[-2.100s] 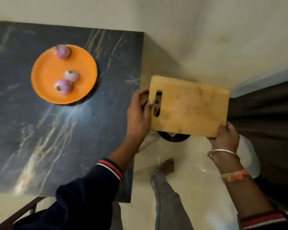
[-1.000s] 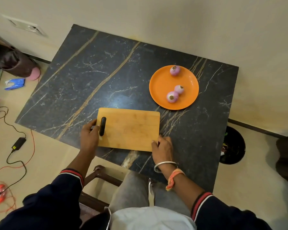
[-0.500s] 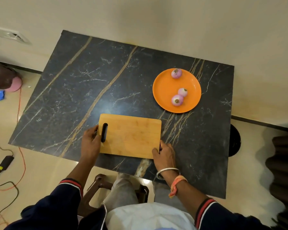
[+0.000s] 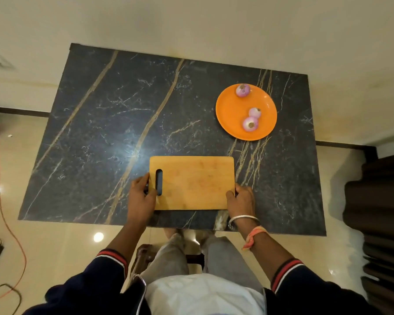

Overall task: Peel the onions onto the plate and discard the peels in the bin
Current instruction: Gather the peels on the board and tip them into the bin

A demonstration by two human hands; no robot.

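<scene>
Three onions [image 4: 250, 124] are found on the orange plate [image 4: 231, 110] at the far right of the dark marble table [image 4: 100, 133]: one at the far rim, and two touching each other nearer the middle. All three are seen to be pale purple and smooth, with no dry outer skin evident, so peeling is judged complete. No loose peels are observed on the plate, the table or the wooden cutting board [image 4: 196, 183], which lies flat near the front edge, well apart from the plate. The board is held at both ends. The left hand [image 4: 141, 197] is closed on the slotted handle end, thumb on top beside the slot, and the right hand [image 4: 241, 201] is curled on the near right corner. The bin is not in view, so disposal of the peels cannot be confirmed, though it is judged likely done. Only release of the board appears outstanding.
</scene>
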